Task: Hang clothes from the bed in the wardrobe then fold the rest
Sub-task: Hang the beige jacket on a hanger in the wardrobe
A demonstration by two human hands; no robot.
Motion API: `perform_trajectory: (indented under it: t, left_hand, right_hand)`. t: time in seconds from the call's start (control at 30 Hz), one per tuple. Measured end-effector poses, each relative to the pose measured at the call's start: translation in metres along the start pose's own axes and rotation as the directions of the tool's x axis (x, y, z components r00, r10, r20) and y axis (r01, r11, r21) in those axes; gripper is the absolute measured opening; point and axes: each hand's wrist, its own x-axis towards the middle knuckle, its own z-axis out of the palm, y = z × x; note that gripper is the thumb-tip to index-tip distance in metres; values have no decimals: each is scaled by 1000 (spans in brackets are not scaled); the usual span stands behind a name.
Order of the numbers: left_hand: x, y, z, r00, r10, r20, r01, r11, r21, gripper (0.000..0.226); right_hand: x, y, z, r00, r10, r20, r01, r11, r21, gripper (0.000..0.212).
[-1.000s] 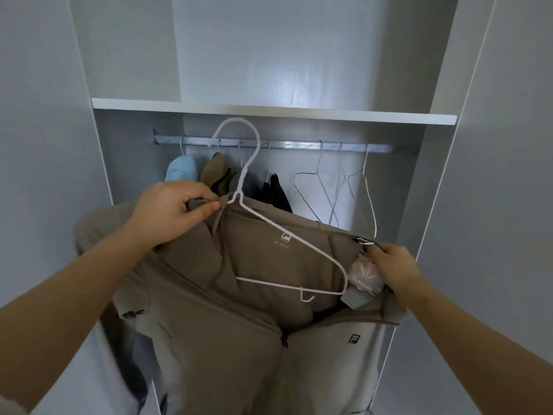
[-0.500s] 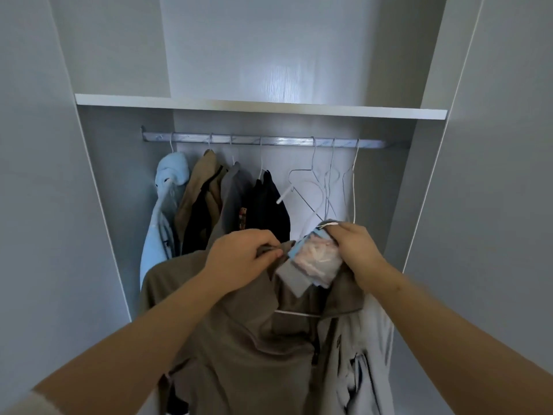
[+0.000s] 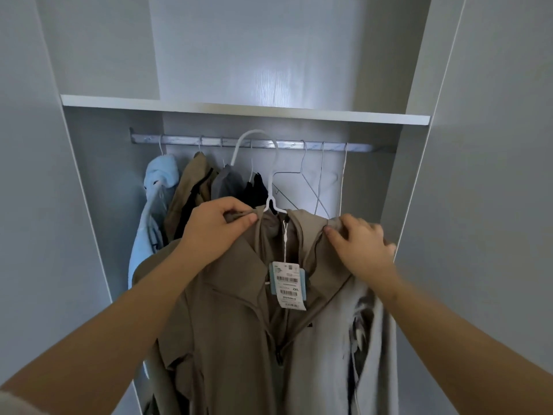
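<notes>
Near of the rail (image 3: 359, 147), at the mouth of the open wardrobe (image 3: 89, 175): shows a tan jacket (image 3: 227, 310) draped on a white hanger (image 3: 273, 181) and held up between both hands, hook raised level with the rail; cannot tell whether it is hooked on yet. Handles, by the look of it, as soft, limp and fairly light, with a smooth cloth apt to slide off the thin hanger arms; hence best taken at the shoulders close to the collar, where the hanger bears the load, not at the loose fronts. Pinches a fold of collar at the left shoulder with the left hand (image 3: 215, 229), fingers curled tight, thumb against forefinger. Lays the right hand (image 3: 362, 247) over the right shoulder, fingers half bent and spread across the cloth, thumb pressing a small ridge of fabric against them. Leaves a paper tag (image 3: 288, 286) dangling on its string down the open front. Farther in, to the left, shows hung clothes, a pale blue garment (image 3: 158, 181) leftmost; to the right, bare wire hangers (image 3: 320, 187) on the same rail.
</notes>
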Motion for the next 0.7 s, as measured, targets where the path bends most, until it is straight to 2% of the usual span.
perform_trajectory:
  t: [0.07,0.1,0.13,0.17,0.2,0.27,0.3,0.37,0.4,0.43,0.47,0.5,0.53,0.57,0.6,0.63,0.67,0.7]
  left_hand:
    - [-2,3,3,999,15,28,-16,1000,11,29]
    - [-3,5,5,998,23,54,-24,999,21,30]
    - [-4,5,6,996,30,88,-32,999,30,31]
    - [-5,5,5,992,34,124,-38,999,29,32]
    - [-5,6,3,988,24,152,-26,1000,10,33]
    - [-3,9,-2,989,-23,147,32,998,-58,32]
    - [-1,13,-4,994,-33,105,38,998,-51,31]
    - [1,23,-7,1000,-20,18,20,1000,-10,28]
    - [1,27,-7,1000,-14,23,16,998,-54,26]
    - [-1,33,-8,996,-23,82,34,989,-141,25]
    - [-4,38,-9,977,-32,213,77,975,-207,23]
    - [-7,40,-11,938,-12,346,70,985,-157,22]
    - [-8,36,-12,898,7,441,-26,999,37,27]
    - [-6,31,-13,879,-2,476,-134,958,253,36]
    - [-4,26,-14,900,-4,436,-208,875,437,42]
    - [-2,23,-13,928,16,373,-234,803,548,44]
    - [0,19,-11,948,11,317,-201,794,574,43]
    - [3,18,-11,959,-57,277,-107,832,544,39]
  right_hand:
    - [-6,-5,3,994,-82,-76,62,968,-245,23]
    - [-8,-8,5,976,-179,-121,125,926,-356,22]
    - [-9,-12,6,952,-276,-132,204,895,-397,18]
    - [-9,-13,9,931,-349,-107,297,895,-334,14]
    - [-9,-13,11,921,-384,-63,367,912,-181,16]
    - [-8,-7,15,938,-344,41,333,927,171,28]
    - [-7,-2,18,954,-296,42,276,926,257,30]
    - [-6,5,25,980,-196,-13,190,925,329,31]
    - [-6,5,29,987,-157,-35,159,921,356,32]
    - [-5,3,32,990,-132,-49,140,914,381,33]
    - [-5,1,34,992,-120,-51,130,907,402,34]
    - [-4,-2,35,992,-117,-49,127,900,417,34]
    - [-3,-4,34,992,-117,-47,126,893,433,35]
    - [-2,-5,33,992,-116,-42,122,883,453,35]
    - [-1,-6,32,992,-118,-33,120,869,479,35]
    - [-1,-7,31,992,-124,-18,115,852,510,33]
    - [-1,-8,31,992,-129,-4,110,833,543,28]
    - [-1,-9,30,991,-132,6,105,812,574,24]
